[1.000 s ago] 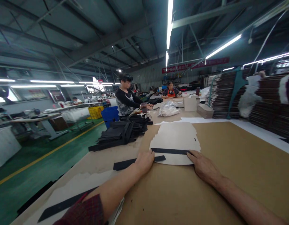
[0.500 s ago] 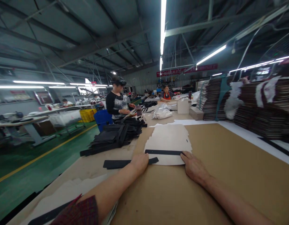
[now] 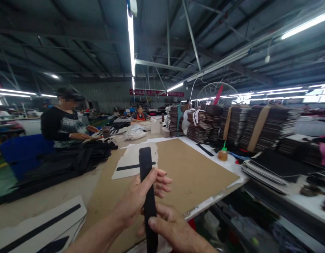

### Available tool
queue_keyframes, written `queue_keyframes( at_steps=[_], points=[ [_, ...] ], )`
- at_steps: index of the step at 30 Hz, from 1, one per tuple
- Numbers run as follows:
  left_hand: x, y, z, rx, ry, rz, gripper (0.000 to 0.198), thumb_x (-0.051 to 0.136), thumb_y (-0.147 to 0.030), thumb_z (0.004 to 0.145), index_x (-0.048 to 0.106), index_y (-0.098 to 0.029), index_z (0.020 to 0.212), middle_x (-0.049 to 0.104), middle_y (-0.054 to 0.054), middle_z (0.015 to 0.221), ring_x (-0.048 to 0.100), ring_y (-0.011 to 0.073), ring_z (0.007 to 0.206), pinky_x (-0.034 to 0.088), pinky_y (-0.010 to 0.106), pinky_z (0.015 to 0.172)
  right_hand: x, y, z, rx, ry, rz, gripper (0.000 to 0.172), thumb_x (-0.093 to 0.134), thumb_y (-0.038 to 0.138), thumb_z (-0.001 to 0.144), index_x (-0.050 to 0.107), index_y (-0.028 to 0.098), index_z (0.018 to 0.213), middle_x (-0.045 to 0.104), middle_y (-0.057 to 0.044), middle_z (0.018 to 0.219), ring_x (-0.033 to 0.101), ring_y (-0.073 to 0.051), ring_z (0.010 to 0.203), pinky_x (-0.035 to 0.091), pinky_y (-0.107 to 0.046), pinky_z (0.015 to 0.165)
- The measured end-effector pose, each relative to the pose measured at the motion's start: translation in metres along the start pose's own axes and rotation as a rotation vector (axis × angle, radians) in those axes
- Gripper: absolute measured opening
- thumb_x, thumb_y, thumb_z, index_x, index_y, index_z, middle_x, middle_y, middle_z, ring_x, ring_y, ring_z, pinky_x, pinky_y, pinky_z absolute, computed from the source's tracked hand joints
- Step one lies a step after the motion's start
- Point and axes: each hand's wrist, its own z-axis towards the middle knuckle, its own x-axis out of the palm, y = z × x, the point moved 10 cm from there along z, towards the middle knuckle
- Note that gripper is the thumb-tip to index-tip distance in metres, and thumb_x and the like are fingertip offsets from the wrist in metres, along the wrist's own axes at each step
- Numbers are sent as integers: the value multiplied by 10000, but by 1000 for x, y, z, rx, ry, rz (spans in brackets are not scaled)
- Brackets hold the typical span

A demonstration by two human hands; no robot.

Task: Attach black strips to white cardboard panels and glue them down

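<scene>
A black strip [image 3: 146, 160] stands nearly upright in front of me, gripped by both hands. My left hand [image 3: 141, 188] closes round its middle, thumb across the front face. Lower down, my right hand [image 3: 170, 225] pinches the same strip between thumb and fingers. Behind it on the brown board lies an off-white panel [image 3: 128, 158] with a black band [image 3: 127, 168] across its near part; the held strip hides some of the panel. At the lower left are more off-white panels [image 3: 70, 207] bearing black bands.
A heap of black strips [image 3: 64, 165] lies at the left, beside a co-worker [image 3: 66, 123]. Bundled dark stacks [image 3: 265, 123] line the back right, with a green-tipped bottle [image 3: 223, 153] before them. The table's edge [image 3: 202, 205] runs along the right.
Both hands have left the panel and now hold a black strip up close to me. The loose strip by my left hand is gone from the board. My view has turned right.
</scene>
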Motion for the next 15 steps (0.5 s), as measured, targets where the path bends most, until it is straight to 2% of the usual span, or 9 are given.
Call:
queue_keyframes(
  at_steps=[2, 4, 6, 8, 9, 11, 13, 15],
  points=[
    [10, 21, -16, -28, -48, -121, 522, 575, -655, 845, 609, -170, 1035, 745, 107, 971, 698, 208, 832, 537, 310, 739, -2, -17, -25, 36, -96, 172, 594, 677, 657, 748, 635, 122, 1003, 718, -79, 755, 665, -169, 662, 501, -289, 648],
    [10, 44, -26, -83, -103, -184, 549, 574, -667, 842, 605, -163, 1057, 745, 116, 983, 700, 207, 835, 533, 322, 765, -11, -29, -42, 42, -167, 204, 563, 701, 658, 723, 614, 124, 877, 702, -72, 700, 643, -142, 585, 473, -248, 582],
    [10, 61, -33, -137, -103, -226, 565, 613, -650, 828, 602, -156, 1103, 736, 125, 1044, 697, 203, 868, 530, 328, 801, -18, -33, -51, 30, -194, 191, 552, 710, 659, 715, 602, 128, 818, 689, -65, 671, 633, -133, 552, 444, -225, 537],
    [15, 69, -40, -170, -34, -241, 582, 731, -585, 764, 606, -146, 1125, 725, 127, 1086, 691, 193, 882, 529, 317, 816, -25, -36, -53, 30, -228, 214, 535, 709, 647, 729, 609, 132, 836, 675, -44, 650, 614, -120, 524, 432, -218, 521],
    [18, 71, -43, -173, 7, -234, 594, 788, -539, 721, 611, -142, 1125, 720, 125, 1095, 690, 182, 851, 533, 306, 791, -28, -38, -52, 33, -248, 236, 523, 707, 634, 743, 617, 135, 872, 671, -33, 652, 606, -112, 521, 432, -217, 526],
    [22, 73, -48, -170, 59, -202, 602, 839, -481, 664, 613, -137, 1104, 715, 121, 1085, 667, 140, 678, 524, 278, 645, -29, -44, -46, 44, -276, 269, 503, 699, 604, 774, 629, 142, 961, 671, -22, 679, 604, -102, 540, 429, -212, 541],
    [22, 77, -52, -179, 64, -167, 579, 806, -489, 682, 591, -148, 1098, 706, 116, 1082, 583, 95, 485, 450, 257, 473, -22, -49, -36, 62, -257, 285, 495, 698, 594, 784, 634, 147, 987, 671, -22, 695, 607, -103, 564, 423, -209, 547],
    [13, 80, -55, -202, 24, -145, 531, 730, -517, 737, 562, -163, 1095, 701, 99, 1045, 492, 67, 376, 366, 243, 387, -10, -55, -25, 93, -218, 305, 494, 693, 606, 781, 638, 157, 981, 672, -24, 704, 611, -110, 579, 432, -216, 558]
  ],
)
